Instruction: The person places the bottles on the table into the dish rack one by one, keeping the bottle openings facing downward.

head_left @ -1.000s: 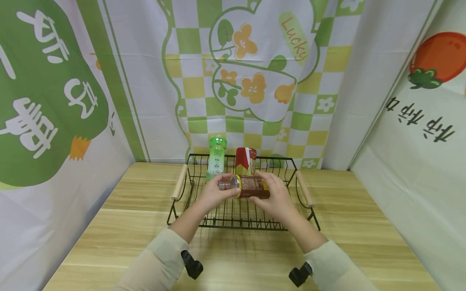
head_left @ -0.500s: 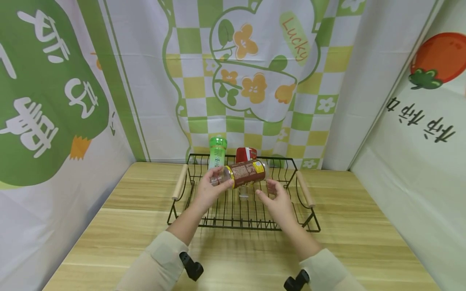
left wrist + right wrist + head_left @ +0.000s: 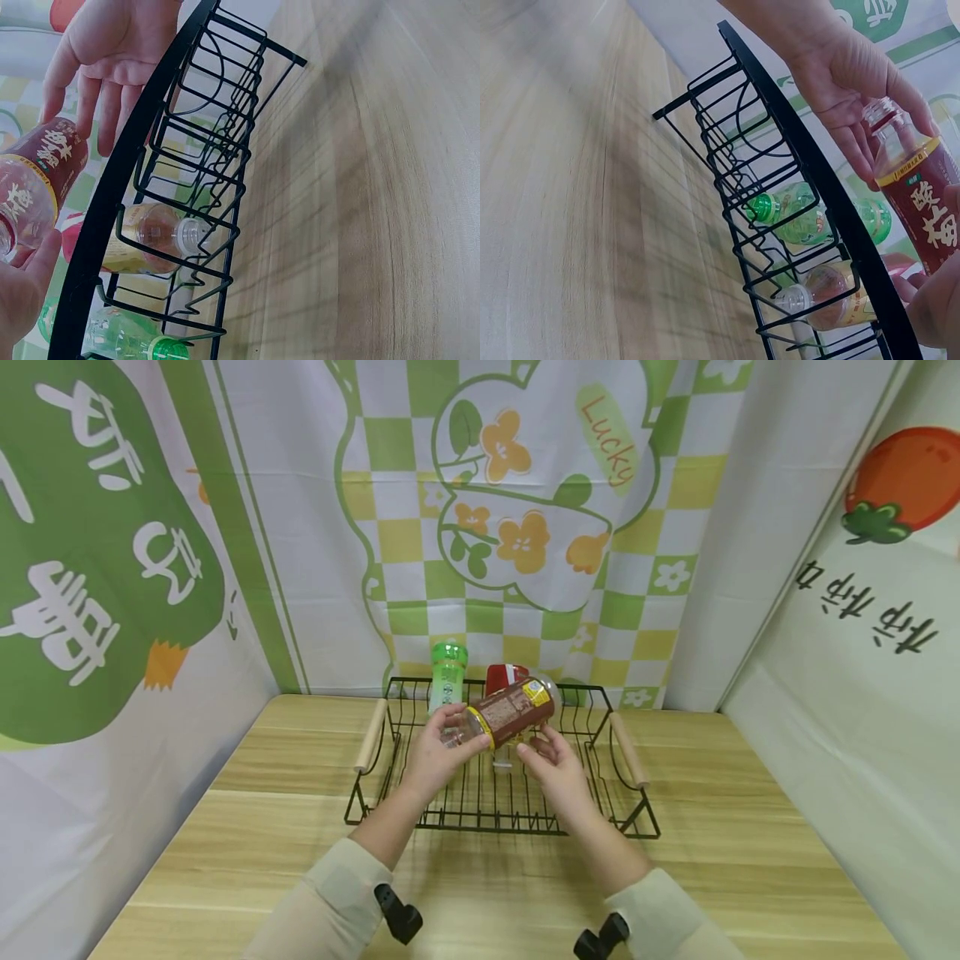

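A clear plastic drink bottle (image 3: pixel 513 710) with a maroon label and yellow bands is tilted above the black wire dish rack (image 3: pixel 480 818). My left hand (image 3: pixel 438 752) grips it by the neck end, thumb in front and fingers behind; its mouth (image 3: pixel 882 112) shows uncapped in the right wrist view. Beside the label's lower edge, my right hand (image 3: pixel 557 768) has its thumb and fingertips right at the bottle, fingers loosely extended in the left wrist view (image 3: pixel 112 67). The bottle's base points up and right.
Two bottles stand neck down in the rack: a green one (image 3: pixel 447 681) with its green cap (image 3: pixel 759 207) low, and one with a red and yellow label (image 3: pixel 836 296). Wooden handles (image 3: pixel 628 750) flank the rack on a wooden table (image 3: pixel 720 827). Printed curtains (image 3: pixel 525 527) hang behind.
The bottle has swung from level to tilted, base end up and right. My right hand let go of the base, drew back, then came in again beneath it.
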{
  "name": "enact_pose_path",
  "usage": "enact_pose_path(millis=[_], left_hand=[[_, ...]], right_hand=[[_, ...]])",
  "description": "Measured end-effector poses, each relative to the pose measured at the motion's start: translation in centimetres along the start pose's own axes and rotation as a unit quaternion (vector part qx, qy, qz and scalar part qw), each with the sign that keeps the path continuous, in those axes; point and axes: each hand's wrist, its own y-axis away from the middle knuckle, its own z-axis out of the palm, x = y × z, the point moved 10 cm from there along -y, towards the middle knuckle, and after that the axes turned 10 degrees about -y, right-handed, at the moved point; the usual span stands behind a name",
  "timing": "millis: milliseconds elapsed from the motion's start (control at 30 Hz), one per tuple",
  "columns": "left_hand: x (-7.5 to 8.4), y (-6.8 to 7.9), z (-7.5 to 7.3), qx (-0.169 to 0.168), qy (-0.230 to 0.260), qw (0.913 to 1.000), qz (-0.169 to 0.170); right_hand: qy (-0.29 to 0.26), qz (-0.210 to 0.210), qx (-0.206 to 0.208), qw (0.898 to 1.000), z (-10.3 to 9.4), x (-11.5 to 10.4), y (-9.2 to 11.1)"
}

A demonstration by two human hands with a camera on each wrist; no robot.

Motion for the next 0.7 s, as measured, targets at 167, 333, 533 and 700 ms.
enact_pose_path(millis=[167, 333, 533, 700], left_hand=[[-0.2, 0.1, 0.5, -0.019, 0.002, 0.9998, -0.002], [-0.6, 0.2, 1.3, -0.045, 0.004, 0.9989, -0.013], [-0.5, 0.5, 2.4, -0.073, 0.009, 0.9973, -0.003], [-0.4, 0.8, 3.0, -0.083, 0.021, 0.9963, 0.002]], right_hand=[[-0.014, -0.004, -0.002, 1.000, 0.3, -0.4, 0.0], [-0.029, -0.012, -0.007, 0.999, 0.8, -0.8, -0.1], [-0.060, -0.017, -0.005, 0.998, 1.4, -1.2, -0.3], [-0.088, -0.019, -0.003, 0.996, 1.7, -1.5, -0.5]])
